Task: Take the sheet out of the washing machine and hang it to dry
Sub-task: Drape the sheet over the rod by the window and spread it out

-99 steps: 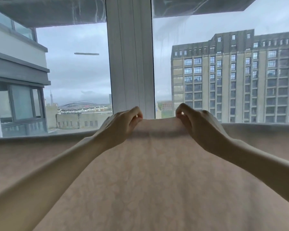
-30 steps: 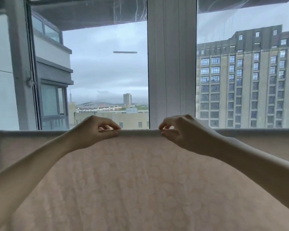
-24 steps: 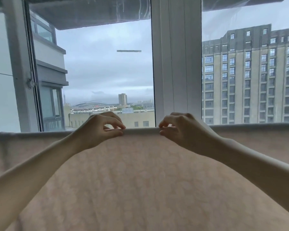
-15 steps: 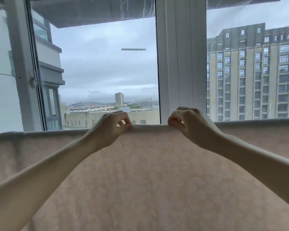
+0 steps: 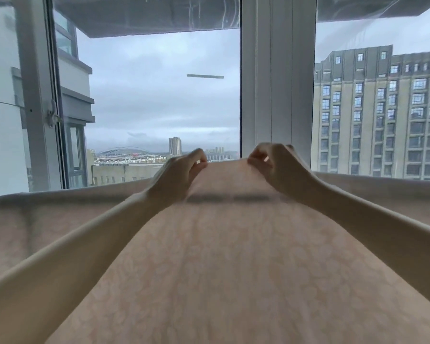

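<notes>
A pale pink sheet (image 5: pixel 224 269) with a faint floral pattern hangs across the whole lower view, draped over a horizontal line or rod that the cloth hides. My left hand (image 5: pixel 181 173) pinches the sheet's top fold just left of centre. My right hand (image 5: pixel 278 167) pinches the same fold a little to the right. Between the two hands the fold is lifted into a hump above the level of the rest of the top edge. A dark band shows through the cloth just below the hump. The left hand is motion-blurred.
Behind the sheet stand large windows with a wide white frame post (image 5: pixel 277 78) in the middle. An opened window sash with a latch (image 5: pixel 51 116) is at the left. City buildings and grey sky lie outside.
Both hands have raised the pinched fold upward, so the sheet's top edge now humps between them. The view has shifted slightly leftward.
</notes>
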